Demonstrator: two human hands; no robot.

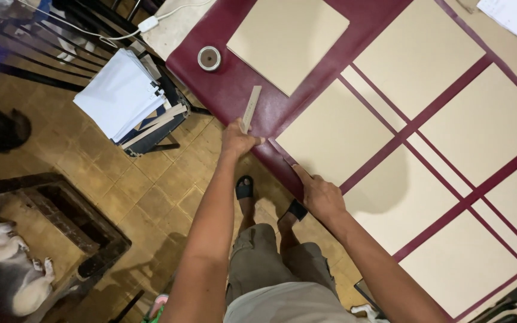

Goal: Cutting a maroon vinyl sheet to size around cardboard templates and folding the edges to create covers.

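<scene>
I see my left hand [239,139] pinching a pale flat strip [250,109] at the maroon sheet's [222,90] near edge, right hand [320,194] pressed flat beside a beige board [335,134]; if either slips, the sheet likely creases or boards shift.

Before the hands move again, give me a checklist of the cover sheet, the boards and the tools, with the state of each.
1. Left hand grips the flat stick: ok.
2. Right hand presses the maroon sheet at the table edge: ok.
3. Glued boards lie in even rows with gaps: ok.
4. Loose board lies flat on the sheet: ok.
5. Tape roll sits clear of both hands: ok.
6. Edge fold fully stuck down: cannot tell.
</scene>
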